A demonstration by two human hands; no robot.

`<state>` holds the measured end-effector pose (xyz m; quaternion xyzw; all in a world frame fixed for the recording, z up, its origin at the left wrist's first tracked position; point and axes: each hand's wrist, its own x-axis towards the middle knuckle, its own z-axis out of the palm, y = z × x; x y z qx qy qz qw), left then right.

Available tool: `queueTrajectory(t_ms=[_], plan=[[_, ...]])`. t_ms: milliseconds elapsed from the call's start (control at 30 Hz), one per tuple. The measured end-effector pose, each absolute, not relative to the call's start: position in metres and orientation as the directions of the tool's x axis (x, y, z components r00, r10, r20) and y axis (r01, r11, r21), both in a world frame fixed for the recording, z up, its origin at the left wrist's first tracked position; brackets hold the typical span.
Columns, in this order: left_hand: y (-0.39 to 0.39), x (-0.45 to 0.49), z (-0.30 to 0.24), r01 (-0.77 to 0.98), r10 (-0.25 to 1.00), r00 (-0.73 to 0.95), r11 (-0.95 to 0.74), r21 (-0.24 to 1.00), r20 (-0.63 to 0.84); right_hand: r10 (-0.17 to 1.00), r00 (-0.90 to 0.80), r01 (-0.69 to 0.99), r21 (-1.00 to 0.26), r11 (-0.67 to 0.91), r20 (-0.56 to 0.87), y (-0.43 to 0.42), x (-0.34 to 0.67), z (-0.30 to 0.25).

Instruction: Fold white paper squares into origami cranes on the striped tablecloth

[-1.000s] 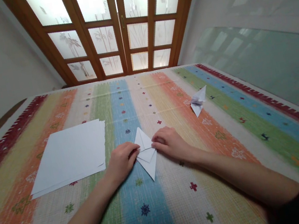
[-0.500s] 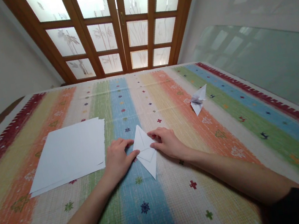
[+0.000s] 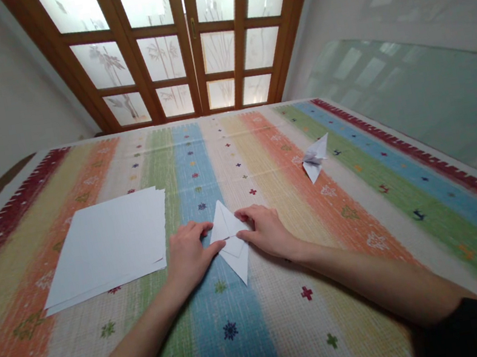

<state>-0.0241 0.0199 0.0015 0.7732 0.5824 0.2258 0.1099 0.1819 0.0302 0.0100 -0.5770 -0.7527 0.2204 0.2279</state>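
Observation:
A white folded paper, diamond-shaped with crease lines across its middle, lies on the striped tablecloth in front of me. From its left side my left hand grips the edge, thumb on top near the middle crease and fingers at the rim. Opposite it, my right hand pinches the right edge the same way, its thumb also on the paper's face. The fingertips under the edges are partly hidden. The paper's lower point faces me and its upper point faces away.
Left of my hands lies a stack of white paper sheets. A folded paper crane rests farther back on the right. The striped tablecloth covers the table. Wooden doors with frosted panes stand beyond the far edge.
Both thumbs have slid slightly inward over the middle of the folded paper. The paper itself stays in nearly the same place, and the view has shifted a little.

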Motion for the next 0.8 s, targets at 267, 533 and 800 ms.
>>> queueTrajectory(t_ms=[267, 533, 800], plan=[[0.019, -0.018, 0.007, 0.842, 0.979, 0.150, -0.200, 0.501, 0.139, 0.978, -0.198, 0.746, -0.636, 0.197, 0.070, 0.028, 0.178, 0.008], [0.021, -0.016, 0.009, 0.836, 0.985, 0.129, -0.171, 0.522, 0.116, 0.987, -0.158, 0.751, -0.647, 0.131, 0.016, 0.029, 0.176, 0.013], [0.019, -0.008, 0.024, 0.842, 0.996, 0.040, 0.006, 0.539, -0.075, 0.988, -0.150, 0.739, -0.667, 0.093, -0.029, 0.030, 0.176, 0.014]])
